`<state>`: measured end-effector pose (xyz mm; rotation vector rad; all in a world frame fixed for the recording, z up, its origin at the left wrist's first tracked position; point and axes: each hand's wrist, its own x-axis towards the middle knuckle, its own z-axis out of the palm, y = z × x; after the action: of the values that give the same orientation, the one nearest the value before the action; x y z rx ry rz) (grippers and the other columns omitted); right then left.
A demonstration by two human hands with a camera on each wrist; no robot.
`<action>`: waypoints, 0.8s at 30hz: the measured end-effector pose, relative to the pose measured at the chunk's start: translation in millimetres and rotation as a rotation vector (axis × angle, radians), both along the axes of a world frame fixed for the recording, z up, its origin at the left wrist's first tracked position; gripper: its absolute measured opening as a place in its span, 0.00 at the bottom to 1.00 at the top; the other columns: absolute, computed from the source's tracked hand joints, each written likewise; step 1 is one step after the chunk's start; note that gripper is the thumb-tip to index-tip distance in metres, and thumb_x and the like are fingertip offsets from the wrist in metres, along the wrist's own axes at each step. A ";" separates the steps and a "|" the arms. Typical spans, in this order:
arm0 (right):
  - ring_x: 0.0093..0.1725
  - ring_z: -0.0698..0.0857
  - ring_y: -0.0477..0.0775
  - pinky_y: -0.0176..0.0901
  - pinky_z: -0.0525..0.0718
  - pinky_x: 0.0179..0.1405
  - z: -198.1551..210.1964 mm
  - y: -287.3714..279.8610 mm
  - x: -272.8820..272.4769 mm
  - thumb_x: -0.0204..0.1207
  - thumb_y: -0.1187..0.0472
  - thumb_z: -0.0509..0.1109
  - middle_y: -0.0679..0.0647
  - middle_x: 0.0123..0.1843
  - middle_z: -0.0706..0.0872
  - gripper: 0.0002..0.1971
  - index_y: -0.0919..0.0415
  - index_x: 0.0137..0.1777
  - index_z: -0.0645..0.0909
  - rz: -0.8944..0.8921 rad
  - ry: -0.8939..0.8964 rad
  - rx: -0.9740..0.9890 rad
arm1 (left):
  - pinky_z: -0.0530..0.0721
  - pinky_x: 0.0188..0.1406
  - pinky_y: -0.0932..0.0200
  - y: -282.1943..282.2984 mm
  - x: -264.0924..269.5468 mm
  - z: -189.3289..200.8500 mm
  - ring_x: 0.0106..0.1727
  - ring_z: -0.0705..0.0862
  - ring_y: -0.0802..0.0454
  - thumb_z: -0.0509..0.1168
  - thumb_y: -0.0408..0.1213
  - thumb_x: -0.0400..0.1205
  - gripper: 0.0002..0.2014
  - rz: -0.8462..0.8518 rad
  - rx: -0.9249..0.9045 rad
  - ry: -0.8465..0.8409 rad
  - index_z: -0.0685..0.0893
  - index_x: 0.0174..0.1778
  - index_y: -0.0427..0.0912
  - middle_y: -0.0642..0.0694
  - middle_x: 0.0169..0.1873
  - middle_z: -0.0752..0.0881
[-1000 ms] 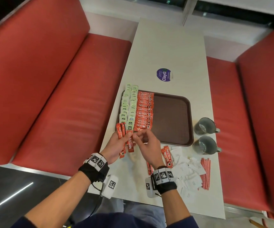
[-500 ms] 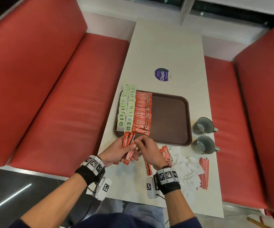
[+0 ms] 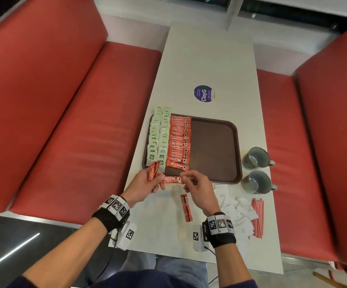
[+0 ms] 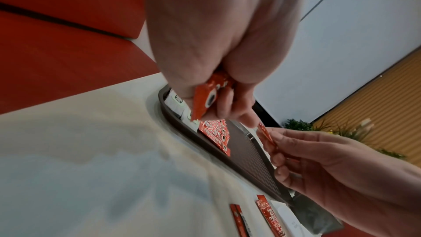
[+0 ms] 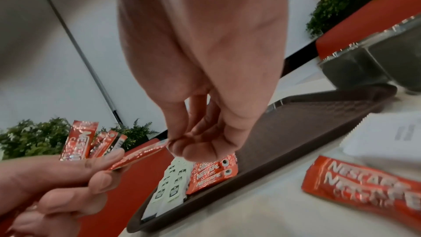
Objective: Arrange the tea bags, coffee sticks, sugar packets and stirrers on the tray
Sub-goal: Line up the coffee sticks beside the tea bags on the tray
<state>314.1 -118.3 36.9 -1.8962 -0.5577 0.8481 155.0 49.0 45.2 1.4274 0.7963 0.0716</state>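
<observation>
On the tray, two columns of pale green tea bags and one of red coffee sticks fill its left part; the right part is bare. At lower centre, the left hand grips spare sticks while the right hand pinches one glossy red stick just below the tray. Lower right, white sugar packets and red stirrers wait on the surface.

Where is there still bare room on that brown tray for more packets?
The tray's whole right part is bare, between the coffee sticks and its right rim beside the two cups. The left is crowded: tea bags, then coffee sticks.
</observation>
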 end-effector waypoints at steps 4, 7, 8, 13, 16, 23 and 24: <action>0.45 0.92 0.41 0.36 0.90 0.48 0.5 0.0 11.1 0.87 0.53 0.79 0.40 0.44 0.94 0.02 0.45 0.52 0.92 0.151 -0.173 -0.107 | 0.78 0.33 0.61 3.1 4.6 -6.0 0.31 0.77 0.52 0.70 0.40 0.92 0.06 -0.014 0.078 -0.007 0.84 0.54 0.41 0.39 0.40 0.94; 0.46 0.92 0.38 0.30 0.85 0.49 -0.6 2.4 21.4 0.85 0.53 0.81 0.37 0.43 0.94 0.04 0.45 0.47 0.93 0.184 -0.221 -0.151 | 0.80 0.35 0.58 4.7 8.1 -9.6 0.29 0.77 0.53 0.69 0.41 0.93 0.07 0.021 0.122 -0.014 0.85 0.56 0.41 0.41 0.41 0.95; 0.47 0.91 0.38 0.27 0.84 0.48 -0.9 2.5 26.2 0.84 0.54 0.82 0.38 0.43 0.94 0.04 0.45 0.47 0.93 0.166 -0.237 -0.156 | 0.80 0.36 0.58 6.0 8.9 -11.9 0.29 0.78 0.56 0.67 0.43 0.94 0.08 0.046 0.162 0.001 0.85 0.56 0.42 0.44 0.41 0.96; 0.49 0.90 0.40 0.34 0.85 0.51 -14.7 5.9 52.2 0.86 0.57 0.80 0.41 0.45 0.94 0.03 0.50 0.50 0.95 0.036 -0.345 -0.198 | 0.74 0.38 0.73 9.9 11.3 -21.6 0.37 0.83 0.71 0.57 0.39 0.97 0.12 -0.003 0.406 0.105 0.84 0.55 0.41 0.53 0.44 0.93; 0.49 0.91 0.44 0.48 0.90 0.55 -30.3 17.1 58.0 0.86 0.55 0.80 0.43 0.46 0.93 0.03 0.48 0.50 0.94 0.088 -0.342 -0.271 | 0.79 0.48 0.63 1.2 18.8 -27.5 0.46 0.85 0.60 0.56 0.30 0.95 0.07 -0.175 0.515 0.094 0.80 0.56 0.40 0.50 0.47 0.89; 0.47 0.91 0.49 0.49 0.89 0.48 -53.3 33.4 59.5 0.87 0.51 0.78 0.44 0.47 0.93 0.04 0.46 0.50 0.92 0.120 -0.392 -0.382 | 0.84 0.70 0.44 -27.1 45.6 -41.9 0.68 0.81 0.42 0.64 0.23 0.87 0.21 -0.500 0.922 0.102 0.77 0.77 0.38 0.39 0.71 0.80; 0.47 0.91 0.50 0.49 0.88 0.48 -54.3 34.7 60.1 0.87 0.51 0.78 0.44 0.47 0.93 0.04 0.46 0.50 0.92 0.118 -0.405 -0.390 | 0.85 0.69 0.44 -28.4 48.7 -44.0 0.67 0.80 0.41 0.65 0.22 0.86 0.22 -0.526 0.967 0.105 0.77 0.76 0.37 0.40 0.71 0.79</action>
<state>374.2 -83.6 -17.4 -2.4378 -0.7995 0.6816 203.8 20.6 1.2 2.5369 0.4358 -0.0329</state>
